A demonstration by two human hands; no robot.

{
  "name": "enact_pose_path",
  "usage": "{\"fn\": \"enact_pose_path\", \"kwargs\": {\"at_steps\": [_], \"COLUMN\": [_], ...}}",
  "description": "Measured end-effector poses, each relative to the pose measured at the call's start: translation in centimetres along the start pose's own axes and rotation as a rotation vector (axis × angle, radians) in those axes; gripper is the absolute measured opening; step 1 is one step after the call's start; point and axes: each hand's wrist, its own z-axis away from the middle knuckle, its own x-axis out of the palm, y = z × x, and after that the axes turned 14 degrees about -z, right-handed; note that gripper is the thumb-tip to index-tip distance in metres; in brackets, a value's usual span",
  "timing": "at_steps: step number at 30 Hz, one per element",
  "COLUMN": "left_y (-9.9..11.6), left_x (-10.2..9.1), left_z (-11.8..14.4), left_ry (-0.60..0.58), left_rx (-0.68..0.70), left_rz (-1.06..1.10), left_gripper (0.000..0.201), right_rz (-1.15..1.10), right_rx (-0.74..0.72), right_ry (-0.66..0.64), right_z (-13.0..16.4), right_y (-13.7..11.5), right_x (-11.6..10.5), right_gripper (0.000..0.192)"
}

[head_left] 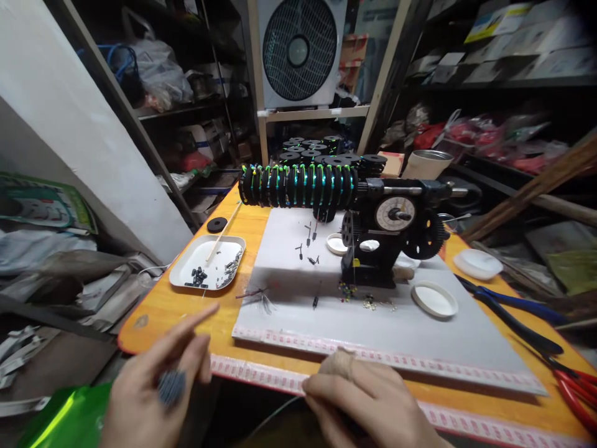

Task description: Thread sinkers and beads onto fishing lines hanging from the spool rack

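Observation:
My left hand point(156, 389) is low at the table's front edge, pinching a small bundle of dark thin pieces point(171, 386), with the index finger stretched out. My right hand point(368, 401) rests at the front edge of the grey mat point(420, 336), fingers curled; a bandage wraps one finger, and what it holds is hidden. Beyond them stands a black hand-cranked winding machine point(392, 236) with a dial, its shaft loaded with a row of black spools point(298, 185) wound in green line.
A white tray point(186, 274) of small dark parts and a wooden stick sits at left. White lids point(435, 300), scattered small parts, blue-handled pliers point(513, 314) and red-handled pliers point(576, 392) lie at right. More spools point(326, 152), a fan point(301, 50) and cluttered shelves stand behind.

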Motion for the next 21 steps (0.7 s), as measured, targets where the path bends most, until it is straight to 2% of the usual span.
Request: {"fn": "enact_pose_path", "kwargs": {"at_steps": [1, 4, 6, 10, 12, 14, 16, 18, 21], "left_y": [0.6, 2.4, 3.5, 4.9, 5.0, 4.6, 3.8, 3.0, 2.5], "left_x": [0.1, 0.9, 1.8, 3.2, 3.7, 3.9, 3.9, 3.7, 3.0], "left_z": [-1.7, -6.1, -7.9, -8.6, -8.3, -8.1, -7.8, -7.0, -4.3], "left_ry": [0.025, -0.007, -0.078, -0.218, -0.26, -0.287, -0.293, -0.276, -0.242], "left_rx": [0.072, 0.422, 0.517, 0.496, 0.455, 0.429, 0.412, 0.399, 0.372], "left_rz": [-0.074, -0.222, -0.343, -0.461, -0.504, -0.504, -0.466, -0.404, -0.263], "left_gripper": [0.038, 0.043, 0.045, 0.035, 0.035, 0.026, 0.019, 0.021, 0.021], "right_rz": [-0.055, -0.174, -0.23, -0.283, -0.294, -0.308, -0.334, -0.371, -0.466], "right_rx": [0.054, 0.183, 0.242, 0.291, 0.316, 0.346, 0.372, 0.379, 0.384], "right_ry": [0.048, 0.118, 0.163, 0.273, 0.285, 0.288, 0.308, 0.336, 0.358], "right_z": [0.1, 0.4, 0.7, 1.4, 1.8, 2.0, 2.1, 2.0, 1.7], "right_y": [0.1, 0.4, 0.5, 0.8, 0.9, 0.8, 0.7, 0.5, 0.2], "right_x": [0.2, 0.9, 1.3, 2.2, 2.6, 2.8, 2.9, 2.9, 3.0], "right_gripper": [0.018, 0.018, 0.018, 0.015, 0.015, 0.016, 0.015, 0.015, 0.014]}}
